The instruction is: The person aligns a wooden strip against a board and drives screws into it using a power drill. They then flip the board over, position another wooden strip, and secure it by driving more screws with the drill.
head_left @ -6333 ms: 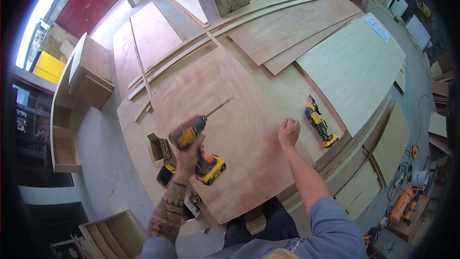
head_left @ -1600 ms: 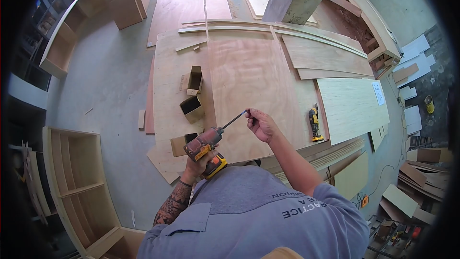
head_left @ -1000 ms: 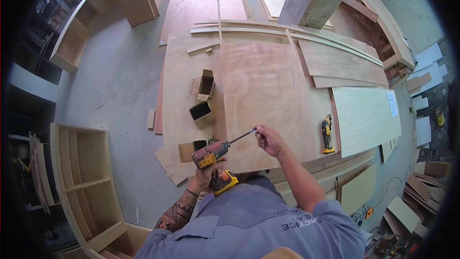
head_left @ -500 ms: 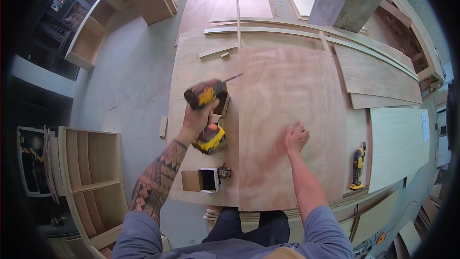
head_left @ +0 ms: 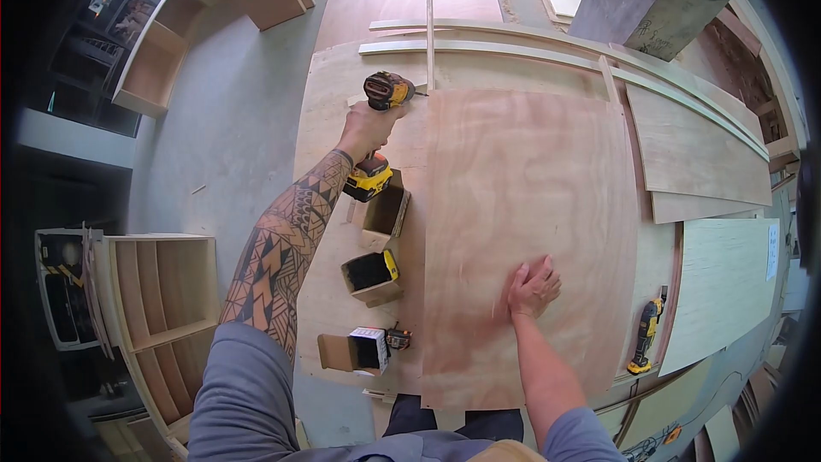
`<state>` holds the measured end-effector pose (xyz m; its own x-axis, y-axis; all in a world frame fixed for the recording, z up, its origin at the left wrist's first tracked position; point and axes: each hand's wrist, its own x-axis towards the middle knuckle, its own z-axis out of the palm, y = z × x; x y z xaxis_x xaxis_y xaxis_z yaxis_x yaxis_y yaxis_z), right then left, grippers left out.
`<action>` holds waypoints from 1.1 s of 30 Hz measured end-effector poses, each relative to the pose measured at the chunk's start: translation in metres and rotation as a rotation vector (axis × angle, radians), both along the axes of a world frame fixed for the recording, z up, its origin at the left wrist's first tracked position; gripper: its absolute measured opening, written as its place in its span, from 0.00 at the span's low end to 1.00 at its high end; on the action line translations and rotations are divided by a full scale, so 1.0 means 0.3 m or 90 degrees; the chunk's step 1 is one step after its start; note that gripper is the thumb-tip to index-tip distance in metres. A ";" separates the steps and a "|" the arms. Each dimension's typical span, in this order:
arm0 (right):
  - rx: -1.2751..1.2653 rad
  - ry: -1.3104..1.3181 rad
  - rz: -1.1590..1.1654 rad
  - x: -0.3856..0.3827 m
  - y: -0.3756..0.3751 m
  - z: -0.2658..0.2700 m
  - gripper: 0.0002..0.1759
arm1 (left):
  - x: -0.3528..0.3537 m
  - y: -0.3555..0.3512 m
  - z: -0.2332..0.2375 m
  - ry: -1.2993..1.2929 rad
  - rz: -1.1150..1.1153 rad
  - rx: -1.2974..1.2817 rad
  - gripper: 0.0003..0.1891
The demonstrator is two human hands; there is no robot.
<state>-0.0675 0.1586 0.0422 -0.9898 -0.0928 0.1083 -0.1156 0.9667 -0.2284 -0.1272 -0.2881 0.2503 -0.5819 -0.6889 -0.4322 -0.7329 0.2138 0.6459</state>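
My left hand (head_left: 368,130) is wrapped round the grip of a black and yellow cordless drill (head_left: 389,91). Its bit points right, at the upper left corner of a reddish plywood panel (head_left: 522,180). Whether the tip touches the wood, I cannot tell. My right hand (head_left: 534,289) rests on the lower right part of the panel with its fingers spread, holding nothing. Below the drill's yellow battery, open cardboard boxes (head_left: 387,210) stand on the paler board (head_left: 329,265) to the left of the panel.
Long wooden strips (head_left: 513,51) lie across the far side. A yellow and black power tool (head_left: 646,331) lies at the right, beside a pale board (head_left: 727,282). A concrete column (head_left: 633,0) rises at the upper right. Wooden shelving (head_left: 171,325) stands at the left.
My left hand has carried the drill forward to the panel's upper left corner, uncovering the boxes. My right hand sits slightly lower in view, still on the panel. The view has shifted a little.
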 end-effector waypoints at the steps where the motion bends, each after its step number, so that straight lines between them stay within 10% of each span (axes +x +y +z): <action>1: -0.003 0.002 0.002 0.000 0.002 -0.004 0.38 | -0.012 -0.005 -0.005 -0.009 -0.003 -0.006 0.19; 33: -0.019 -0.057 -0.003 0.005 0.014 -0.008 0.40 | -0.099 -0.047 0.017 -0.074 -0.033 -0.018 0.22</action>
<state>-0.0660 0.1628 0.0398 -0.9960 -0.0867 0.0224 -0.0896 0.9595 -0.2671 -0.1569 -0.3023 0.2553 -0.5636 -0.6724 -0.4798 -0.7902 0.2694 0.5505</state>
